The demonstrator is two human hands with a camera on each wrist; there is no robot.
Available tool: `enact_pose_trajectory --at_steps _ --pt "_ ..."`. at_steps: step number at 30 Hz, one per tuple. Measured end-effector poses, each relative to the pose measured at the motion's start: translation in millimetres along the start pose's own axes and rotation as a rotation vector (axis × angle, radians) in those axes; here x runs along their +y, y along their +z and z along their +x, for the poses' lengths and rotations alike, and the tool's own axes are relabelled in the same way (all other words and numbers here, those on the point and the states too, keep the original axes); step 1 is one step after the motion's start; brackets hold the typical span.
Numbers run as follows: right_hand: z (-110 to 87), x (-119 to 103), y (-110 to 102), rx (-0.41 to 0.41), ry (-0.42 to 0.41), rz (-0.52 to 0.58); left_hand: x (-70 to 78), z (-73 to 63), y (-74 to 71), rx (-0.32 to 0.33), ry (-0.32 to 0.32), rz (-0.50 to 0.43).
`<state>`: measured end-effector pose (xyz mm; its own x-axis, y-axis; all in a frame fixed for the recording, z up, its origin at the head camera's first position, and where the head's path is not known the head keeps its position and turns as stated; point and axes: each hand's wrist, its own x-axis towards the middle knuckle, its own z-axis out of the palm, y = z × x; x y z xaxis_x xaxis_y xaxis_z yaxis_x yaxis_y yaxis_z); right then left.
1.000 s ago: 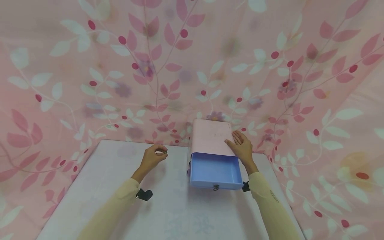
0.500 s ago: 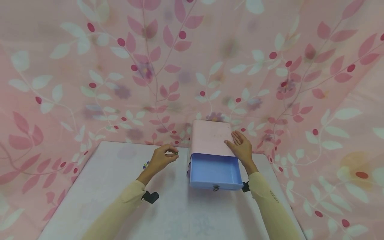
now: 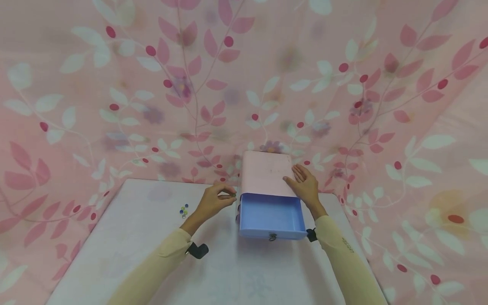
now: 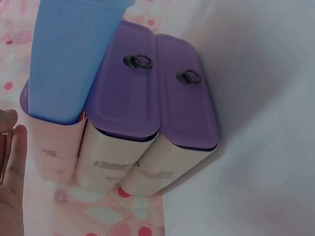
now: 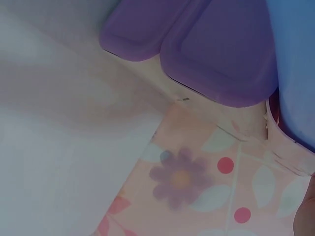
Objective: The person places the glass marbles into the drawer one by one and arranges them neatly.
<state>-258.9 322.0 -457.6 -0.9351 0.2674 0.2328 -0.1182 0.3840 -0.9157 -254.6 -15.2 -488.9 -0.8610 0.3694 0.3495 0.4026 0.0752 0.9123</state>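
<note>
A pink drawer box (image 3: 268, 173) stands at the back of the table, with its blue top drawer (image 3: 271, 216) pulled out; a ring handle (image 3: 272, 237) is on the drawer's front. Beneath, in the left wrist view, are two closed purple drawers (image 4: 128, 83). My left hand (image 3: 213, 202) is just left of the box, thumb and fingertips pinching a small greenish bead that is mostly hidden. My right hand (image 3: 308, 190) rests with extended fingers on the right edge of the box. No object shows inside the blue drawer.
Several small round beads (image 3: 184, 211), blue, yellow-green and clear, lie on the white table (image 3: 152, 237) left of my left hand. A pink floral cloth (image 3: 213, 106) hangs close behind the box and along both sides.
My left hand has moved right towards the box, keeping its pinch. The loose beads on the table have come into view behind it. My right hand and the drawer stay as they were.
</note>
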Motion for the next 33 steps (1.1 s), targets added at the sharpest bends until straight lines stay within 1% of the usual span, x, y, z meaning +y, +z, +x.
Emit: enact_pose_trajectory --at_steps 5,10,17,22,23,27,30,33 --pt "0.2 -0.5 -0.7 -0.003 0.0 0.003 1.0 1.2 6.1 -0.006 0.026 -0.004" --pt "0.0 -1.8 -2.1 -0.004 -0.008 -0.022 3.6 1.4 10.2 -0.023 0.039 0.007" --pt "-1.5 -0.9 -1.3 -0.015 0.003 -0.05 5.9 0.8 15.5 -0.029 0.038 -0.016" --pt "-2.6 -0.8 -1.2 -0.014 0.003 -0.041 8.3 0.0 22.5 -0.044 0.031 -0.005" --pt "-2.5 -0.7 -1.2 -0.015 0.004 -0.038 9.4 -0.4 24.1 -0.048 0.026 0.01" --pt "-1.8 0.3 -1.5 -0.017 -0.002 -0.026 34.0 -6.4 28.6 -0.068 0.046 0.037" --pt "-1.6 0.9 -1.4 -0.009 -0.002 -0.025 41.4 -6.3 33.7 -0.094 0.084 0.061" --pt "-1.6 0.2 -0.8 -0.008 -0.009 -0.016 29.7 -1.4 39.8 -0.131 0.123 0.07"
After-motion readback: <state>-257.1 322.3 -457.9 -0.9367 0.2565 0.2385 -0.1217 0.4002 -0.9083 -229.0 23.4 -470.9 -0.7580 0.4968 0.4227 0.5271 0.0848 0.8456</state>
